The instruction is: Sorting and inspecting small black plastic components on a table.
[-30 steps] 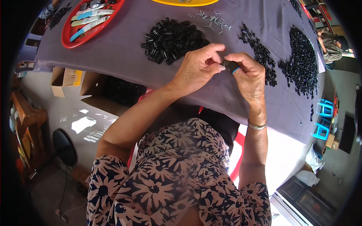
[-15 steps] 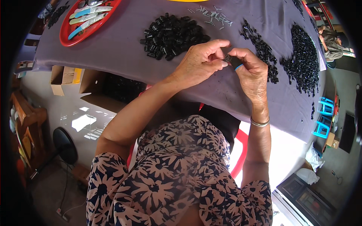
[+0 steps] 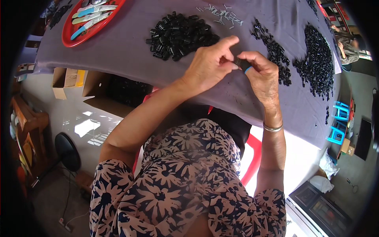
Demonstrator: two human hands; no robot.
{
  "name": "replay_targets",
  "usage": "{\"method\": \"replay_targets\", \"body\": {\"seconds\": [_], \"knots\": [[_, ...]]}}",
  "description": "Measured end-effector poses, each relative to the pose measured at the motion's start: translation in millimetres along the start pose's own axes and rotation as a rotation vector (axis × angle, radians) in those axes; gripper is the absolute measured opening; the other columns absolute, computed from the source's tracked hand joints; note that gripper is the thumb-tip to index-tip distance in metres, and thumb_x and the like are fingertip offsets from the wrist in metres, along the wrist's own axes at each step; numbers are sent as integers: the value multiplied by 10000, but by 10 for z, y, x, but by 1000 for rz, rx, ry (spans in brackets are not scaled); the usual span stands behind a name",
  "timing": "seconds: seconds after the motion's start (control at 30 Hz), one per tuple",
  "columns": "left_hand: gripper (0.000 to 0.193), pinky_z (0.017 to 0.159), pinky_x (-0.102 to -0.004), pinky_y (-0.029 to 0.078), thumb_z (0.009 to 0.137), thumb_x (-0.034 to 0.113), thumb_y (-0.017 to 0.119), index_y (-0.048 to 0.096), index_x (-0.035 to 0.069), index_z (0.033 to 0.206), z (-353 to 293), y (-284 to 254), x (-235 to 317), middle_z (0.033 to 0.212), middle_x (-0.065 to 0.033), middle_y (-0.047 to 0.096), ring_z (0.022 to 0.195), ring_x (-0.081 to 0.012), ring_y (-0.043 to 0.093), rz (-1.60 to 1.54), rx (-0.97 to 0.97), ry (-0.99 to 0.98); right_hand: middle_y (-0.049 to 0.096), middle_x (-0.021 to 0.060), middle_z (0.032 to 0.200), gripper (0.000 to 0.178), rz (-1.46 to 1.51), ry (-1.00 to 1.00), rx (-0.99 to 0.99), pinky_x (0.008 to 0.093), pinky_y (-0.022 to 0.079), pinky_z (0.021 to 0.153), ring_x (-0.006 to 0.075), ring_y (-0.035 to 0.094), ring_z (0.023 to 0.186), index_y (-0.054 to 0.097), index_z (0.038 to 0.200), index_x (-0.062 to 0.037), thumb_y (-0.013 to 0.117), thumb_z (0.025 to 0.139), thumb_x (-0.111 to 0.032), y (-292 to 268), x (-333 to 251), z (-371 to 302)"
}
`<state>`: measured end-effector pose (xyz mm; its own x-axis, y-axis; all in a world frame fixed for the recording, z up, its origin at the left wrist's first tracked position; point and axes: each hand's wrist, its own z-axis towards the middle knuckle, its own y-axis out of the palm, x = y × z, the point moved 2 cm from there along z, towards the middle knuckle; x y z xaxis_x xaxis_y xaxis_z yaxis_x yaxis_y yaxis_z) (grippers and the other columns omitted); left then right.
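Above the near part of the cloth-covered table, my two hands meet at the fingertips. My right hand [image 3: 263,79], with a bangle on its wrist, pinches a small black plastic part [image 3: 239,62] between thumb and forefinger. A dark piece with a blue edge [image 3: 247,69] lies against that thumb; whether it is a thumb cover cannot be made out. My left hand [image 3: 209,67] has its forefinger raised, while its thumb and curled fingers close beside the part; what they hold is hidden. Beyond the left hand lies a heap of black plastic pieces [image 3: 177,35].
Small metal pins or screws [image 3: 225,15] lie scattered at the back. Two piles of smaller black parts, one narrow [image 3: 274,49] and one large [image 3: 316,59], spread to the right. A red tray [image 3: 75,41] holds wrapped utensils. An open cardboard box [image 3: 92,89] stands below the table edge.
My left forefinger has lifted slightly away from the part. Both hands stay close together with only a small shift, and the right hand keeps its pinch.
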<state>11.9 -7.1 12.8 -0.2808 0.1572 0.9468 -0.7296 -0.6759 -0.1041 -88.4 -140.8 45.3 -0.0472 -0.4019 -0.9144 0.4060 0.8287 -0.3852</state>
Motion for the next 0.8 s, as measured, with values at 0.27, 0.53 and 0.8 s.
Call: {"method": "replay_targets", "body": {"seconds": [0.27, 0.53, 0.8], "knots": [[553, 633, -342, 510, 663, 34, 764, 575, 71, 1181, -60, 111, 48, 744, -48, 646, 676, -241, 628, 457, -43, 281, 615, 33, 768, 212, -400, -124, 13, 223, 459, 643, 99, 583, 693, 655, 911, -6, 615, 754, 131, 36, -111, -270], [646, 617, -333, 511, 650, -28, 740, 525, 53, 1253, -81, 43, 31, 748, -61, 644, 675, -221, 643, 237, -85, 125, 650, 44, 818, 257, -395, -92, 0, 233, 473, 672, 106, 595, 726, 658, 908, -7, 572, 729, 155, 80, -130, -280], [652, 609, -351, 499, 660, -39, 720, 512, 54, 1270, -80, 58, 21, 761, -63, 642, 678, -236, 634, 327, -101, 145, 641, -6, 784, 65, -163, 189, -7, 191, 445, 611, 54, 549, 649, 657, 876, 0, 630, 826, 31, 19, -65, -127]]}}
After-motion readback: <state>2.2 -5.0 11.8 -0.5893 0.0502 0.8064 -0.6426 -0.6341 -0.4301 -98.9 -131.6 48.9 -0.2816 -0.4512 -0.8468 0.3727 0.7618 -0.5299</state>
